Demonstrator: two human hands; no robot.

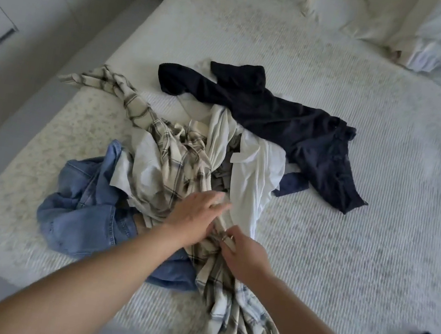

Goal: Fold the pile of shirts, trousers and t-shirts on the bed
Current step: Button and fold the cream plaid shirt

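A loose pile of clothes lay on the white ribbed bedspread of the bed, and everything else sat around its longest piece, a cream and grey checked flannel shirt. That shirt ran from a sleeve flung toward the bed's left edge down to the near edge, where its tail hung over. The right hand pinched a bunched fold of the checked shirt between curled fingers and thumb. The left hand rested flat on the same shirt just above it, fingers straight and slightly spread. Faded blue denim jeans lay crumpled against the shirt's left side. A white cotton garment touched its right side, and a dark navy garment sprawled beyond that. Pale pillows stood well beyond the shirt, at the head of the bed.
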